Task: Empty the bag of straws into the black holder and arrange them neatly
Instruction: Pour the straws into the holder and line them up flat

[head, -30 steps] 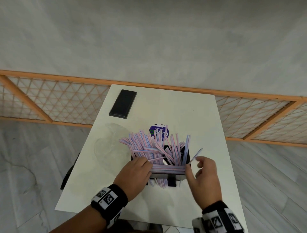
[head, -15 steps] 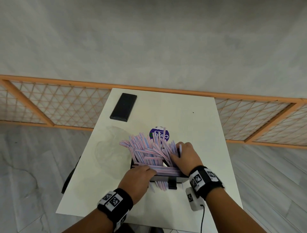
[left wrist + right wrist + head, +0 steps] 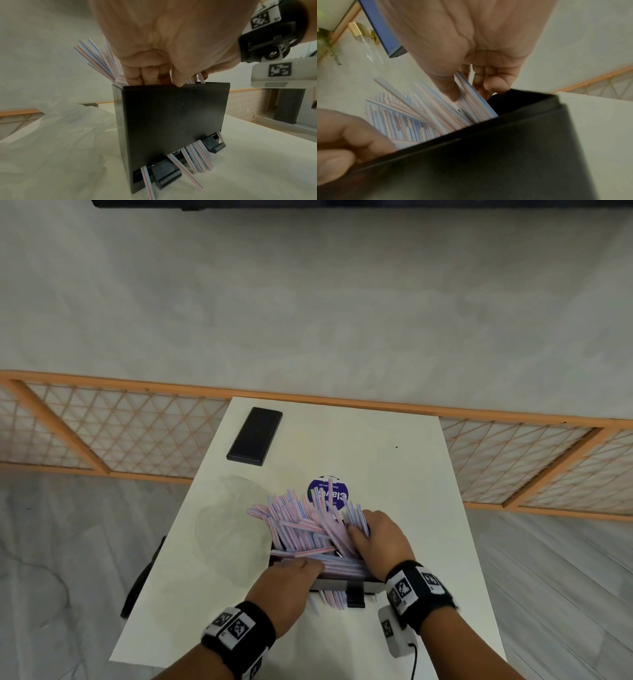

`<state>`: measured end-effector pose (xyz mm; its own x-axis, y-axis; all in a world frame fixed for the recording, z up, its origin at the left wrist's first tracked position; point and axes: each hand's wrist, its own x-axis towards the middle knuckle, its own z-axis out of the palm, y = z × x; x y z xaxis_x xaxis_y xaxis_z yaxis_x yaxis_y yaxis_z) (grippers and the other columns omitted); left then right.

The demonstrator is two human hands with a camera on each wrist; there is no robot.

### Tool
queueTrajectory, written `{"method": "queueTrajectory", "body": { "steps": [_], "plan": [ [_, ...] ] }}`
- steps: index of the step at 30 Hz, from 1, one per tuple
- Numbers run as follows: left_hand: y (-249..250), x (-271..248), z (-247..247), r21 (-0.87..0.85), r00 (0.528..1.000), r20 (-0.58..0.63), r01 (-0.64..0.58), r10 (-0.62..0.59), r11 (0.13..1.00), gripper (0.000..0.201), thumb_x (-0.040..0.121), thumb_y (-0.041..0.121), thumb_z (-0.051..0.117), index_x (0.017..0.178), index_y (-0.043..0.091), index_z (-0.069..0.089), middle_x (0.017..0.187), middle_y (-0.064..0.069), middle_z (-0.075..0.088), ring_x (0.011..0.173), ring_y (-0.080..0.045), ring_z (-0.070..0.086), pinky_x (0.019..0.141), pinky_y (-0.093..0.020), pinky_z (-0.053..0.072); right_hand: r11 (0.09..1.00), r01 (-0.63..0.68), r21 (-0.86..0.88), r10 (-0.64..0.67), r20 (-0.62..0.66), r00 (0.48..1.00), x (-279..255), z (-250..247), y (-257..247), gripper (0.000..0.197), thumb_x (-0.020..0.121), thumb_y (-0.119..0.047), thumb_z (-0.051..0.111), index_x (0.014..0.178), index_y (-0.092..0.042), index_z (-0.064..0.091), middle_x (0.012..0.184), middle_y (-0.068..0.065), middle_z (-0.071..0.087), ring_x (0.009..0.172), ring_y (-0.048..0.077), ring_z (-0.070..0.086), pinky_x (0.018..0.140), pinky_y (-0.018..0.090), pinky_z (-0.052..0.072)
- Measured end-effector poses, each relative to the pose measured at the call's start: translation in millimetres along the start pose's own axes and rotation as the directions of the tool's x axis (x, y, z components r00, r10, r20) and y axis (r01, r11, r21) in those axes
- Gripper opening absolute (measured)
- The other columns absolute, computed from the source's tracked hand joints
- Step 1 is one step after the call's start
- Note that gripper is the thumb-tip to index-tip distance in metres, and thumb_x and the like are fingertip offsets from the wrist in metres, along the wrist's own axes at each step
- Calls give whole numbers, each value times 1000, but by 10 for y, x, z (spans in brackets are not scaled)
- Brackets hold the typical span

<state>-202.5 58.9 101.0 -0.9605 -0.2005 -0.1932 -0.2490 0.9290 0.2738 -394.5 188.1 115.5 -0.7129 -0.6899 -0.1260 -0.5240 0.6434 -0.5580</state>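
A: Black holder (image 3: pixel 346 583) stands near the table's (image 3: pixel 394 474) front edge, straws (image 3: pixel 301 525) splayed out of its top, several poking from the bottom slot.
B: Hands?
A: Left hand (image 3: pixel 291 580) curls its fingers over the holder's near rim, onto the straws. Right hand (image 3: pixel 380 539) pinches a bunch of straws at the right end.
B: Bag?
A: Clear bag (image 3: pixel 233 529) lies crumpled left of the holder.

White table (image 3: pixel 394 474), black holder (image 3: pixel 171 121) standing on it, black phone (image 3: pixel 255 436), clear bag (image 3: pixel 233 529).
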Motion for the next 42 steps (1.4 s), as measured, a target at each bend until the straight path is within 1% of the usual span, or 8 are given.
{"method": "queueTrajectory", "body": {
  "steps": [4,10,15,20,29,34,38,42],
  "plan": [
    [-12,8,37,22,1000,14,-6,6,1000,61,89,10,39,148,27,40,139,-3,57,116,-31,62,92,-38,50,999,-25,21,26,-38,999,-47,29,-46,21,96,-36,57,94,-18,47,93,3,52,85,28,53,72,37,45],
    [-25,32,111,-5,1000,1,5,-5,1000,46,94,12,44,138,27,49,128,-2,61,112,-28,62,92,-37,49,996,-51,-76,59,110,992,-115,184,-96,26,96,-40,56,110,-19,51,106,2,62,98,26,62,78,35,50],
    [-52,16,52,-166,995,-87,26,-41,986,24,108,24,39,123,24,58,122,2,59,110,-20,56,88,-30,43,996,10,-93,-9,13,1000,-91,89,-114,21,101,-29,48,105,-12,59,104,10,63,102,31,57,78,36,43],
    [19,-37,-5,-308,983,-174,4,-61,951,22,105,38,48,116,25,62,113,7,60,104,-14,55,83,-24,41,983,152,-106,-167,-150,975,-72,-84,-239,17,102,-26,51,104,-11,59,97,8,57,84,24,41,76,36,37],
    [207,67,-112,-677,967,-57,145,-247,722,69,71,72,76,127,39,52,100,14,65,93,2,64,86,-25,55,936,296,-190,-333,-209,919,-54,-381,-394,12,97,-22,58,93,-12,54,89,6,53,79,23,38,69,32,27],
    [267,117,-150,-721,963,-28,166,-268,672,70,67,67,82,124,43,50,96,13,67,88,2,65,79,-21,55,963,240,-121,-251,-91,964,-51,-138,-346,12,100,-24,55,100,-12,54,97,7,54,85,23,40,72,33,33],
    [190,87,-143,-723,954,-82,142,-288,676,27,90,29,70,111,37,56,89,13,68,76,4,64,70,-24,49,939,293,-180,-286,67,956,-99,49,-389,17,96,-18,52,113,-16,55,108,7,59,97,28,50,83,41,45],
    [-62,38,-126,-712,895,-171,178,-413,679,32,97,5,52,119,26,63,107,2,73,93,-13,68,85,-30,53,827,410,-384,-366,186,912,-254,180,-461,26,88,-19,58,114,-22,55,104,2,67,94,29,61,81,44,44]
  ]
}}
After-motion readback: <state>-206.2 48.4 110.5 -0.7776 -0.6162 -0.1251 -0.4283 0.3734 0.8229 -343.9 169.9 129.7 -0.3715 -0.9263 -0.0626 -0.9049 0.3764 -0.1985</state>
